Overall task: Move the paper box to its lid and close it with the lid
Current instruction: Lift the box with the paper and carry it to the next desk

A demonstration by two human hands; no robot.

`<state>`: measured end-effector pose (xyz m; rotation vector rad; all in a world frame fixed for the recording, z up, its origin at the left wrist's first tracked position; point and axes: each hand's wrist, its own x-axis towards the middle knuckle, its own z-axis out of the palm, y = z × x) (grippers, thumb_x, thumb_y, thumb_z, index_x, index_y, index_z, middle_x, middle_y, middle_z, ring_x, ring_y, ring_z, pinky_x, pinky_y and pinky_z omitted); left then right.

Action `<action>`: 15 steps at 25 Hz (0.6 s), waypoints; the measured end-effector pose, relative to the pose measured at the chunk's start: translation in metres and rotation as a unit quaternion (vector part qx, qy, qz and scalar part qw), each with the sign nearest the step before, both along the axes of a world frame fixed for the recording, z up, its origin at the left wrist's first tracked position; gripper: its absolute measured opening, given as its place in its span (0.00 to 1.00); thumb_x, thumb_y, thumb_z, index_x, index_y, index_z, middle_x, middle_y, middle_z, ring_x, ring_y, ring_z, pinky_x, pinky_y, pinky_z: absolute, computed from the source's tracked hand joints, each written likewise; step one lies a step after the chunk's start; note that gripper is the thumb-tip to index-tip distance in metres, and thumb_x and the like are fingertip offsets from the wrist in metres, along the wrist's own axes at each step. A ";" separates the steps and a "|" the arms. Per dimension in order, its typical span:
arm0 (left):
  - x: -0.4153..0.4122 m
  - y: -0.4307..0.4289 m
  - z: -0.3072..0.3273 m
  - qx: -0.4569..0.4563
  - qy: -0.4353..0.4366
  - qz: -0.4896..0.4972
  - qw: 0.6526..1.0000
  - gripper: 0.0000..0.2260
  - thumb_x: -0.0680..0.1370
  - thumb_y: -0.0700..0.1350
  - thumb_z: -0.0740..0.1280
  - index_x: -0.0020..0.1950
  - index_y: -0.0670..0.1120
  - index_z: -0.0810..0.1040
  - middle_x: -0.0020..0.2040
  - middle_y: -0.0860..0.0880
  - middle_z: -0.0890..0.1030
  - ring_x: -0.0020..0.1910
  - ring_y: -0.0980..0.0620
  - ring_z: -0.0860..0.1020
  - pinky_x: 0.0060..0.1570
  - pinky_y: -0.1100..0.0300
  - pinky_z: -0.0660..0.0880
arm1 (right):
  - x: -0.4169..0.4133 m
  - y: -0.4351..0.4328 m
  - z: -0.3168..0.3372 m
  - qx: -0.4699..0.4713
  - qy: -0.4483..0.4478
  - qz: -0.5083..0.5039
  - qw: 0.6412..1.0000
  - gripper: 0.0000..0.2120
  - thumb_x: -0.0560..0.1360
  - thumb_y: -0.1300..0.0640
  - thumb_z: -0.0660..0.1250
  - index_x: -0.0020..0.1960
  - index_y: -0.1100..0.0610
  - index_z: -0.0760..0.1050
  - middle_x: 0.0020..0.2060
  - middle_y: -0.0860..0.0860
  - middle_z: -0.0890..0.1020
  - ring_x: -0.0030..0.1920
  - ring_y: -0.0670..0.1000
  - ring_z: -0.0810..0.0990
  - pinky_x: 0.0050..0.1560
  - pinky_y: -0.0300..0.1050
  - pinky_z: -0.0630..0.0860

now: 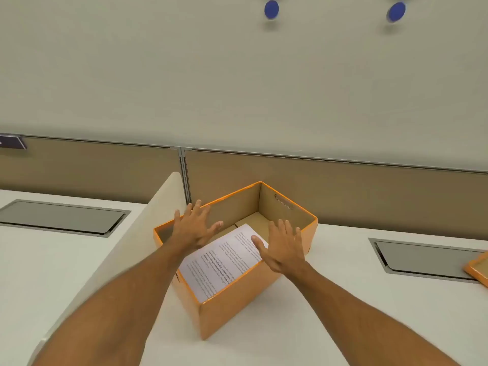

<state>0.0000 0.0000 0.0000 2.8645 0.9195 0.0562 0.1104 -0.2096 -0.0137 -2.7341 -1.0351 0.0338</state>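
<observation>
Both hands, left hand (194, 227) and right hand (284, 247), hovered open above the orange open-topped cardboard box (237, 297), well apart from its orange lid (479, 269); light, stiff-looking, it seemed best gripped by opposite walls.

Paper box (237, 307) on the desk (356, 313), set at an angle, lidless; printed sheet (221, 262) inside, leaning against the near wall; left hand (194, 228) above the box's left rim, right hand (284, 247) above its right rim (both spread flat, contact unclear); lid (478, 268) far right, at the frame's edge; divider (126, 247) just left of the box; partition (343, 191) behind.
</observation>
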 end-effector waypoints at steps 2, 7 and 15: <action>0.002 0.009 -0.003 -0.004 0.023 0.003 1.000 0.35 0.78 0.67 0.49 0.80 0.49 0.52 0.81 0.44 0.52 0.79 0.42 0.53 0.75 0.38 0.51 | 0.000 0.007 -0.007 -0.023 -0.019 -0.003 1.000 0.32 0.77 0.34 0.45 0.66 0.56 0.68 0.65 0.53 0.72 0.69 0.56 0.64 0.73 0.59 0.52; 0.005 0.010 -0.008 0.054 0.036 0.011 0.998 0.35 0.78 0.67 0.50 0.77 0.44 0.56 0.76 0.43 0.63 0.73 0.41 0.65 0.68 0.39 0.64 | 0.005 0.009 -0.016 -0.044 -0.002 0.015 0.999 0.27 0.79 0.39 0.48 0.66 0.56 0.68 0.65 0.53 0.73 0.69 0.55 0.66 0.74 0.61 0.48; -0.003 -0.020 -0.003 0.175 0.009 -0.044 0.984 0.25 0.79 0.60 0.56 0.63 0.43 0.75 0.59 0.44 0.77 0.56 0.44 0.78 0.54 0.50 0.72 | 0.049 -0.032 0.004 -0.196 -0.028 0.099 0.975 0.24 0.80 0.44 0.48 0.66 0.57 0.68 0.66 0.54 0.73 0.71 0.54 0.63 0.75 0.62 0.44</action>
